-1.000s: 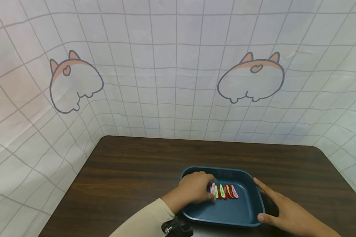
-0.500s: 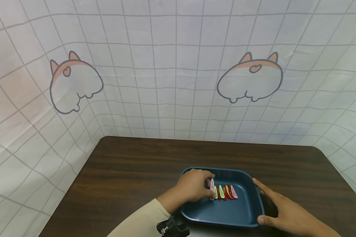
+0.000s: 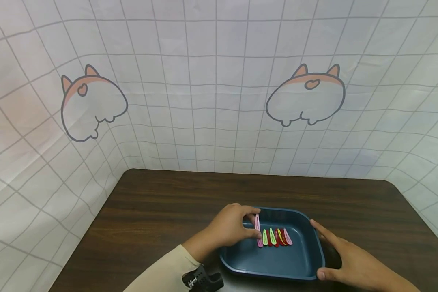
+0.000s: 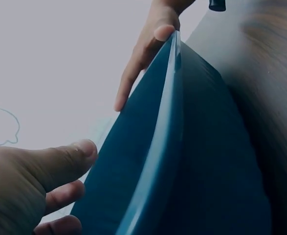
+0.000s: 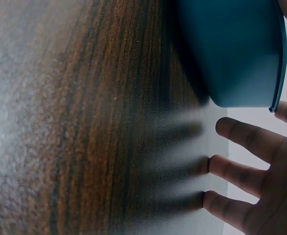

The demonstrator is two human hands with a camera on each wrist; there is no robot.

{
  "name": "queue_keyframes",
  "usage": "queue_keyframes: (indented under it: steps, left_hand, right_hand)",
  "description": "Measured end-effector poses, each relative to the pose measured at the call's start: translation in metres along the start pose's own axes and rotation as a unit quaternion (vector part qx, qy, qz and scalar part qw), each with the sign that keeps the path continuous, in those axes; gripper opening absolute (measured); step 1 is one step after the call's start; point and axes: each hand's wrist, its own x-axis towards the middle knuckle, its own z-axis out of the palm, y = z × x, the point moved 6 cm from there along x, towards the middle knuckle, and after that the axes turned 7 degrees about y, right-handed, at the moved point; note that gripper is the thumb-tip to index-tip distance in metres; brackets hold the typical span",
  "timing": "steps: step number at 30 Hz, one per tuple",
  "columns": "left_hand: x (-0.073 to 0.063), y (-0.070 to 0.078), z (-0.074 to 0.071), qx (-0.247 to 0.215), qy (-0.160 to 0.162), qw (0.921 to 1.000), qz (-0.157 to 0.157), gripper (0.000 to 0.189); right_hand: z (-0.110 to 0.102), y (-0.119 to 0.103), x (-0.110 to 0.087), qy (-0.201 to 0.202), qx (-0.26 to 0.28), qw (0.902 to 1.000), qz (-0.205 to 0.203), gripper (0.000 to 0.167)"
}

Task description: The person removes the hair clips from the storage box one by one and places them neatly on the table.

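My left hand (image 3: pixel 230 227) is over the left side of a blue tray (image 3: pixel 270 265), pinching a pink hair clip (image 3: pixel 257 222) upright between thumb and fingers. Below the thumb a pink end shows; whether it belongs to a second clip I cannot tell. Beside it inside the tray lies a row of snap hair clips (image 3: pixel 273 236) in light green, red, yellow and pink. At the tray's right rim, my right hand (image 3: pixel 354 259) rests with index finger and thumb spread along the edge. In the right wrist view its other fingers (image 5: pixel 238 175) are extended below the tray. The left wrist view hides the clips.
The tray stands on a dark wood-grain table (image 3: pixel 160 211), near its front. A white grid-patterned cloth (image 3: pixel 204 101) with cartoon animal drawings surrounds the table's back and sides. A black device (image 3: pixel 202 280) is strapped at my left wrist.
My left hand has taken hold of a pink hair clip at the row's left end and drawn it slightly left and up. The right hand stays at the tray's rim.
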Motion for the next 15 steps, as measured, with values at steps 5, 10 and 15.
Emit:
queue_keyframes:
  steps: [5,10,15]
  left_hand:
    - [-0.003,-0.005,-0.006,-0.003,0.009,0.9999,-0.010,0.061]
    - [-0.006,-0.007,-0.016,-0.010,0.022,0.9997,-0.011,0.061]
    - [-0.011,-0.010,-0.026,-0.014,0.030,0.9993,-0.014,0.061]
  right_hand:
    - [0.000,0.001,0.000,0.001,0.000,1.0000,-0.001,0.114]
    - [-0.001,0.002,0.000,-0.002,0.006,1.0000,-0.003,0.113]
    - [-0.001,0.001,0.000,-0.002,0.008,0.9999,-0.006,0.111]
